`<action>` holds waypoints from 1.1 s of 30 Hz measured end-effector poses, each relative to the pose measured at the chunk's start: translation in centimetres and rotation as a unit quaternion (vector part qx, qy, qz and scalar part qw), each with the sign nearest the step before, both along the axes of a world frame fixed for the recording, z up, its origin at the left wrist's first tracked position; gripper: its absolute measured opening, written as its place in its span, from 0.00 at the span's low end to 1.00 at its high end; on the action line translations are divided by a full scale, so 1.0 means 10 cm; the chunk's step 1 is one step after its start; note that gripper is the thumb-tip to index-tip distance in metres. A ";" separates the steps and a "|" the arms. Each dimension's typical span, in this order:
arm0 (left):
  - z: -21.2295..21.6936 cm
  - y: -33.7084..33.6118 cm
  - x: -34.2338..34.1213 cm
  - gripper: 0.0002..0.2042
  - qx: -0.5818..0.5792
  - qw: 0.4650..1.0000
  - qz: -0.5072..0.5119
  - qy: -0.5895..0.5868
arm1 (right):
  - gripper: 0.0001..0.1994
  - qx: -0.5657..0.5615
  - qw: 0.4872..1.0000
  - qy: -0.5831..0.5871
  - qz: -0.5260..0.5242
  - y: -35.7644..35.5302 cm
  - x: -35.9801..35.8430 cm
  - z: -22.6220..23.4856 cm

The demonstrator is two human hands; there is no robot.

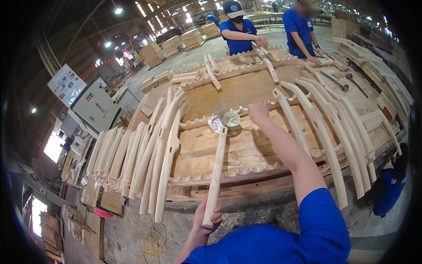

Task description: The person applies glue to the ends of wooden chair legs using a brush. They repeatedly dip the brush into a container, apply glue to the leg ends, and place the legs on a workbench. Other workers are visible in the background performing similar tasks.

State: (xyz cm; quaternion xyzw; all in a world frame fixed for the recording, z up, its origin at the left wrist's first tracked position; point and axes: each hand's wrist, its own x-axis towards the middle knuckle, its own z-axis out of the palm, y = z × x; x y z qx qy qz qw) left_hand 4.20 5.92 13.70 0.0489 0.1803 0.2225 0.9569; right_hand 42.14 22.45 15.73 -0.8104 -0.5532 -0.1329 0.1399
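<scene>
My left hand is wrapped round the lower end of a pale wooden furniture leg. The leg points away from me over the workbench's near edge, and a slot shows at its far end. My right hand is closed above the bench, just right of a small tub with pale paste in it. Whatever its fingers hold, if anything, is hidden. Beside the tub's left side lies a crumpled white wrapper. A small flat piece rests on the boards right of the leg.
Scalloped wooden racks run across the bench. Several curved legs lean at left, and more curved pieces lie at right. Two co-workers stand at the far side. A yellow hose lies on the floor.
</scene>
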 end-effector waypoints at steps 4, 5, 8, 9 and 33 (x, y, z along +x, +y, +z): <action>0.03 -0.02 0.03 0.20 -0.006 1.000 0.008 0.017 | 0.09 0.012 0.985 -0.147 0.093 0.03 -0.05 0.10; 0.02 -0.03 0.02 0.20 -0.008 1.000 0.011 0.017 | 0.09 -0.013 0.979 -0.166 0.113 0.04 -0.10 0.15; 0.02 -0.02 0.03 0.20 -0.011 1.000 0.009 0.008 | 0.09 -0.032 0.974 -0.190 0.119 0.05 -0.07 0.24; 0.02 -0.02 0.03 0.19 -0.012 1.000 0.008 0.005 | 0.10 -0.030 0.975 -0.191 0.114 0.05 -0.05 0.25; -0.24 -0.10 -0.11 0.21 0.067 0.997 0.014 0.024 | 0.17 -0.147 0.958 0.245 0.015 0.08 -0.06 0.03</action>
